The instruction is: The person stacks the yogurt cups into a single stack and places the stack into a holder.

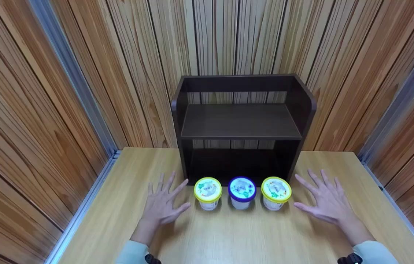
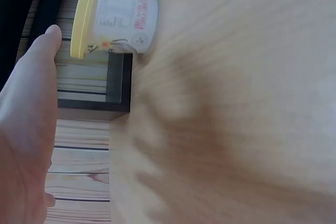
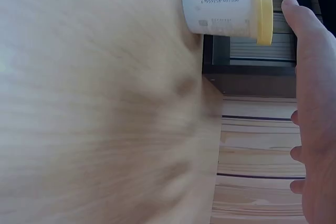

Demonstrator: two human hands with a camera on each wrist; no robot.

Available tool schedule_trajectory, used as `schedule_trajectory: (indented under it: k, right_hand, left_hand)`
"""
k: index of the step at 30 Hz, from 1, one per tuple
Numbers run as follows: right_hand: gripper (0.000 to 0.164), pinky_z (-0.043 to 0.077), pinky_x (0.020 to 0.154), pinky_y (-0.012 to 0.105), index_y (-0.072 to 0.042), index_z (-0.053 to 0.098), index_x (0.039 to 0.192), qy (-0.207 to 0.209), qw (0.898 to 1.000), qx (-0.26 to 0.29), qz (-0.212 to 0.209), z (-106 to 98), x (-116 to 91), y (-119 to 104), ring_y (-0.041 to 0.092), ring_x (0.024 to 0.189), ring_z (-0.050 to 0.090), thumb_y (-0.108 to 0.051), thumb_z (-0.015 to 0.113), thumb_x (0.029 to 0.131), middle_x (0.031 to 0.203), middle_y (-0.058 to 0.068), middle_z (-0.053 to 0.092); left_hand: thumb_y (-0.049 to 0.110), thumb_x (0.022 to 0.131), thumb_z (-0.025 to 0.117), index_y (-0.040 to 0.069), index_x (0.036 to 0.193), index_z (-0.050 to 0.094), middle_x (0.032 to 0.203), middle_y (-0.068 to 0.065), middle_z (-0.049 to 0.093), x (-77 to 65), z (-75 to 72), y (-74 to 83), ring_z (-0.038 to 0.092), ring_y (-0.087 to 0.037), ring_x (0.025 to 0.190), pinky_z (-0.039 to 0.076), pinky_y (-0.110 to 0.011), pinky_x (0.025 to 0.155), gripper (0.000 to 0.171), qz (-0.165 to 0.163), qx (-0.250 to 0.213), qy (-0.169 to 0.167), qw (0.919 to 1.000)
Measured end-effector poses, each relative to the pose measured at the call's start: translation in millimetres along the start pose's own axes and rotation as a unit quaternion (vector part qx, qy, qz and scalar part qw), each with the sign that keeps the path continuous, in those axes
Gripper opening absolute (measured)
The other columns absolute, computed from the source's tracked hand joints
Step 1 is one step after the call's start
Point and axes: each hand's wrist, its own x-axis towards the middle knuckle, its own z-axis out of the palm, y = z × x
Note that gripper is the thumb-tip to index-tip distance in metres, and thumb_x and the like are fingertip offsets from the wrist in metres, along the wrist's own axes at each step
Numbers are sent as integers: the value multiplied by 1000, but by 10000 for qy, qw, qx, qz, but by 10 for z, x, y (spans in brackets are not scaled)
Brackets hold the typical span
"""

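Note:
Three small lidded tubs stand upright in a row on the table. The left tub [image 1: 208, 193] and the right tub [image 1: 276, 193] have yellow lids; the middle tub [image 1: 241, 192] has a dark blue one. To the left of the row my left hand [image 1: 163, 203] hovers above the table, fingers spread, holding nothing. My right hand [image 1: 324, 200] is spread likewise on the other side, apart from the right tub. Each wrist view shows the nearest yellow-lidded tub close to the thumb but not touched, its printed white side facing the camera.
Directly behind the tubs stands a dark brown two-tier shelf [image 1: 241, 121] against the wood-panelled wall [image 1: 236, 36]. The light wooden table [image 1: 243, 238] is bordered by metal rails [image 1: 78, 216] at left and right, with panelled side walls beyond them.

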Motion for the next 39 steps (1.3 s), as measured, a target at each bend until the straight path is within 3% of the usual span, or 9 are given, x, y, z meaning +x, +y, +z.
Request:
schedule_trajectory:
  k: [7,18,25,32,39]
  right_hand:
    - [93,26,122,93,-32,49,170,84,9993,355,108,26,28,-85,68,161,36,-67,80,90,176,26,47]
    - [93,32,117,95,-28,44,173,189,9918,1198,412,99,57,-256,67,161,37,-57,82,94,176,29,46]
    - [93,33,110,99,-26,43,174,288,9850,1636,464,207,63,-330,73,156,39,-52,84,95,173,34,45]
    - [92,34,110,98,-25,40,176,229,9717,2244,704,337,38,-389,71,158,37,-46,85,98,177,33,40]
    - [90,32,115,96,-20,41,175,172,9552,2808,919,482,33,-439,66,161,38,-41,85,100,179,31,38]
  left_hand:
    - [72,101,61,40,173,42,188,-18,29,83,67,78,24,-55,173,22,-89,131,82,-164,-677,41,9976]
    - [70,98,70,36,174,41,185,-20,33,193,207,193,32,-56,169,31,-88,126,89,-232,-1801,224,9831]
    - [63,97,76,33,173,44,183,-16,39,234,328,233,39,-52,167,38,-86,123,87,-189,-2537,382,9663]
    - [53,99,82,25,174,45,182,-19,40,253,445,253,39,-52,167,36,-84,127,88,-214,-3347,417,9412]
    - [50,98,85,29,174,44,182,-14,43,261,536,290,41,-47,168,37,-78,130,89,-313,-3697,397,9278]
